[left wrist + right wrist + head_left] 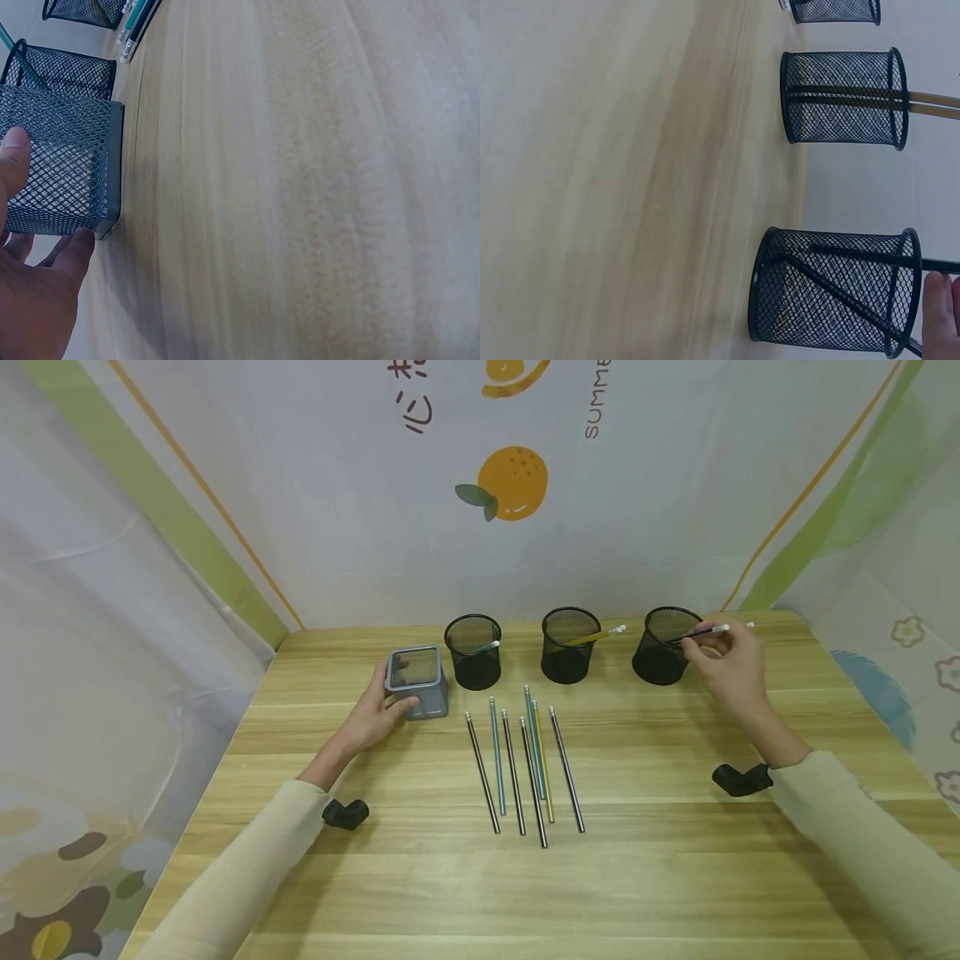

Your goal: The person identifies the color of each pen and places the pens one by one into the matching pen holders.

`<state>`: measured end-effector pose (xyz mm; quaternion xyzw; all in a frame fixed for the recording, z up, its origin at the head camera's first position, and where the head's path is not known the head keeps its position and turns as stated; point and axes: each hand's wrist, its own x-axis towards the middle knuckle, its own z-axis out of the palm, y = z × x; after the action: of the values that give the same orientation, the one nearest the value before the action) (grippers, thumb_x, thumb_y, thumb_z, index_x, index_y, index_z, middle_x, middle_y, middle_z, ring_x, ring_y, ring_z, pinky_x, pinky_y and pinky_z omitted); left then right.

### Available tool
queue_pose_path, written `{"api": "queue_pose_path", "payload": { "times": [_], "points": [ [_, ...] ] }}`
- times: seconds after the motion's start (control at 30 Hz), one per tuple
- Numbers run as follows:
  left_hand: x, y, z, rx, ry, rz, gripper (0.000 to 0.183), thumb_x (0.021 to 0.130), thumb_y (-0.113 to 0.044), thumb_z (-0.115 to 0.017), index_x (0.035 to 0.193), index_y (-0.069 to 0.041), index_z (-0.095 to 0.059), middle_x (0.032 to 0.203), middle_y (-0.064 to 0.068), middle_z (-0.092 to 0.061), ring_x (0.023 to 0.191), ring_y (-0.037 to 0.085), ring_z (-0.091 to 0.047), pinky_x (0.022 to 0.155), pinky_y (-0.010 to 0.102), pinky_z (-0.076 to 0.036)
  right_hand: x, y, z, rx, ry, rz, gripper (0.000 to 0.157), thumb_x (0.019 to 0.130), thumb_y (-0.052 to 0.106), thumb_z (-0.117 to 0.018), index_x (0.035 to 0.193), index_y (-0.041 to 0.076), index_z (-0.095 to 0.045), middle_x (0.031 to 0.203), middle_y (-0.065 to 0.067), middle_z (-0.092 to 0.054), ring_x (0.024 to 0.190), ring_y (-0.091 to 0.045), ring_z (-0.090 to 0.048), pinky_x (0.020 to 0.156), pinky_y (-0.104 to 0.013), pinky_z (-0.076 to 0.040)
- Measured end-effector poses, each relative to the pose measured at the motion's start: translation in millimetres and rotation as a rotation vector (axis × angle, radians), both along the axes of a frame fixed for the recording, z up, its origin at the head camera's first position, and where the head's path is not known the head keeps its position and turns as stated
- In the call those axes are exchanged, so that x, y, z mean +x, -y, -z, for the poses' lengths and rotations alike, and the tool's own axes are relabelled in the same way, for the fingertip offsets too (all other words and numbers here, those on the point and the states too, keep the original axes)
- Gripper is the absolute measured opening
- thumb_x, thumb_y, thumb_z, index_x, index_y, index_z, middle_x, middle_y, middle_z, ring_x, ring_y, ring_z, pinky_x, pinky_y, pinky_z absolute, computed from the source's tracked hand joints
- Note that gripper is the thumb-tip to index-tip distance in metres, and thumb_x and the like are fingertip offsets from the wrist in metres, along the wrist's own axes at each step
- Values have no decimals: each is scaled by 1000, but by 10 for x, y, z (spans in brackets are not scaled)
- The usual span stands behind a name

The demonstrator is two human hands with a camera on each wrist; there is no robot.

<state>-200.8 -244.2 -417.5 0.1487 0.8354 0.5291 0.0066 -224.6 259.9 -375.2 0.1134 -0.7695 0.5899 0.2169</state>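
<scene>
My left hand (371, 717) grips a grey square mesh pen holder (430, 700) at the left of the table, thumb on its near side. In the left wrist view the same holder (60, 169) has fingers along its lower edge. My right hand (733, 672) is at the rim of the rightmost round black mesh cup (657, 662) and pinches a black pencil (705, 632), whose lower part is inside the cup. Through the mesh in the right wrist view, a second dark pencil (840, 294) leans in that cup.
A middle black mesh cup (566, 667) holds yellow pencils (592, 637); the left black mesh cup (477, 673) holds a teal pencil (486, 647). Several black, teal and yellow pencils (513, 772) lie on the wooden table (420, 893). A printed curtain (360, 527) hangs behind.
</scene>
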Motion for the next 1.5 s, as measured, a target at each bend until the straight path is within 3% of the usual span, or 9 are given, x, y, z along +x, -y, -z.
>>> {"api": "queue_pose_path", "payload": {
  "times": [0.2,0.4,0.53,0.67,0.9,1.03,1.17,1.5],
  "points": [
    [1,-4,7,16,6,0,77,100,3,-60,160,-3,-11,156,28,-27,140,48,-33,109,56,-39,27,-20,116,60,66,54,23,89,-15,-65,109,-8,-56,102,-1,-59,90,-1,-62,82,-11,-51],
    [-6,-3,11,23,7,3,77,100,2,-61,159,-2,-12,156,28,-27,141,48,-33,110,56,-37,165,48,71,133,84,117,28,89,-11,-67,112,-18,-52,97,-7,-60,86,0,-60,80,-10,-51],
    [0,-5,-1,11,15,-5,77,100,2,-61,160,-3,-11,157,27,-26,141,48,-32,110,56,-38,188,38,85,151,99,109,27,90,-9,-68,110,-21,-54,95,-5,-60,83,0,-60,77,-8,-51],
    [31,-28,-46,6,14,-2,76,100,4,-60,159,0,-11,157,29,-25,140,51,-32,109,57,-38,157,-1,163,158,145,82,27,91,-5,-70,110,-19,-56,94,0,-60,81,1,-60,74,-8,-51],
    [132,-100,-236,13,28,4,73,99,10,-58,155,9,-11,153,37,-25,138,57,-30,108,61,-37,162,14,207,190,224,47,28,93,6,-74,106,-14,-59,88,3,-62,76,1,-62,67,-10,-51],
    [78,-62,-137,4,23,-1,76,100,7,-58,158,4,-9,155,33,-25,139,54,-30,109,60,-37,165,42,210,193,261,0,27,94,8,-73,105,-12,-59,86,3,-64,74,-1,-66,64,-13,-53],
    [10,-12,-22,-2,14,-6,78,101,3,-60,160,-2,-10,157,28,-26,140,50,-32,109,57,-38,159,75,225,190,297,-70,28,96,8,-72,107,-14,-58,88,-8,-66,73,-9,-70,65,-19,-57],
    [-14,7,14,-11,5,-13,75,101,0,-61,159,-3,-13,156,27,-28,141,49,-33,110,56,-37,147,153,231,242,408,-168,34,99,15,-69,110,-13,-55,98,-23,-65,77,-21,-73,72,-31,-61]
  ]
}}
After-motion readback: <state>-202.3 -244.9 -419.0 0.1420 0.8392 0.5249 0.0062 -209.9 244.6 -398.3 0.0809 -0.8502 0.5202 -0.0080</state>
